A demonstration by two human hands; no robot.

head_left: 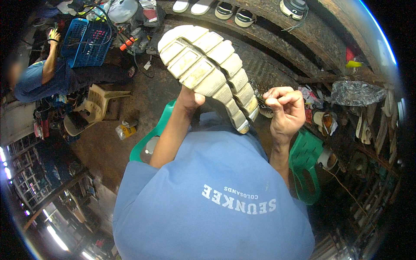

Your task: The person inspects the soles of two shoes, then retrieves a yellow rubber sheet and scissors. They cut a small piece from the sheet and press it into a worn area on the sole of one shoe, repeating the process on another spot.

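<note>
A shoe (pixel 208 69) is held up in front of my chest, its cream, chunky-treaded sole facing up. A dark groove runs down the middle of the sole, and dirt marks the blocks. My left hand (pixel 190 99) grips the shoe's left edge, thumb over the side; its other fingers are hidden beneath. Close to the sole's right edge, my right hand (pixel 285 110) is pinched, thumb against fingertips. Something thin and dark shows at that pinch, too small to make out. The shoe's upper is mostly out of sight below the sole.
Green plastic seating (pixel 306 158) shows on both sides of me. At left, a person (pixel 47 80) sits near a blue crate (pixel 86 45) and a beige plastic chair (pixel 97 104). A yellow packet (pixel 127 130) lies on the floor. Several shoes (pixel 225 11) line wooden shelves ahead.
</note>
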